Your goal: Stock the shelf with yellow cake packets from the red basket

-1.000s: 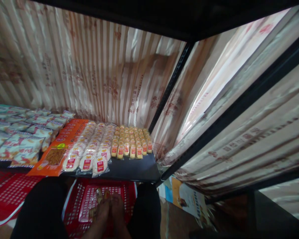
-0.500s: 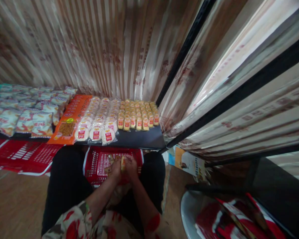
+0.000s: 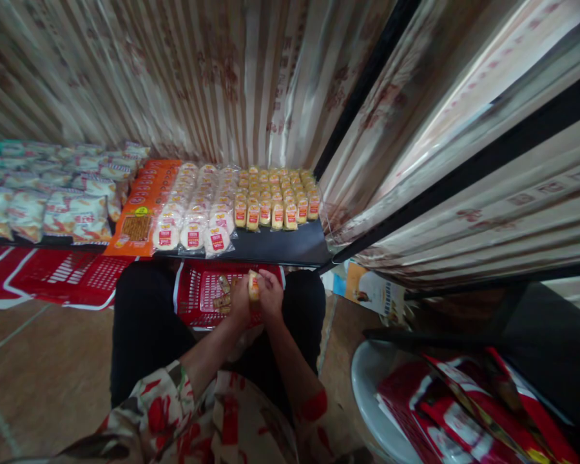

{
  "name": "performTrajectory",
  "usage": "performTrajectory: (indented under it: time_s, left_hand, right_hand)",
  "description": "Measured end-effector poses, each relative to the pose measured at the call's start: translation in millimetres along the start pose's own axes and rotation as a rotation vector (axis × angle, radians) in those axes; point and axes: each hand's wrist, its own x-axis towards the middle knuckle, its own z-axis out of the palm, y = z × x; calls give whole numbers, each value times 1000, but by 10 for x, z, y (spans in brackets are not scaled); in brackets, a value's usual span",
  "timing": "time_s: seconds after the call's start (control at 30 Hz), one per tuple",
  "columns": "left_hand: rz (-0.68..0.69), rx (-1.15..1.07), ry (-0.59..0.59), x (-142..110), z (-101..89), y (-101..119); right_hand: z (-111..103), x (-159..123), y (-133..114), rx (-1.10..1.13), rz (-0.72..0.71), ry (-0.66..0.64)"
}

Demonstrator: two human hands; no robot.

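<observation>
1. The small yellow pack (image 3: 254, 285) is between the two hands, above the red basket (image 3: 183, 303), which stands between the person's knees.
2. The right hand (image 3: 240, 301) is closed around one side of this pack, and its fingers are bent. The left hand (image 3: 271, 298) grips it from the other side, with its fingertips near the top end. Both hands touch the pack.
3. The pack is oblong and pale yellow, with a rounded top and an orange-red mark on its upper part. It is held about upright; the lower end is partly hidden by the hands, and its small print cannot be read.
4. Inside the basket, just beside the right hand, lie several brown wrapped pieces (image 3: 222, 301).
5. In front of the hands, on the black shelf (image 3: 290, 249), yellow packs with red labels (image 3: 277, 212) stand in close rows. Next to them are round white packs (image 3: 192, 237), then an orange bag (image 3: 140, 209), then white snack bags (image 3: 75, 216).
</observation>
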Motion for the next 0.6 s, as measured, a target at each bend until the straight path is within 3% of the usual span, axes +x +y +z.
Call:
performTrajectory:
  time_s: [0.27,0.4,0.6]
  left_hand:
    - [208,242,-53,25,-62,240]
    - [296,319,-24,18,-48,353]
    - [131,3,-32,-17,80,463]
  right_hand:
    - [144,-53,-261,5,-73,21]
    - [177,-29,-306,-23,-134,32]
    - [153,9,-371,-10,-115,-20]
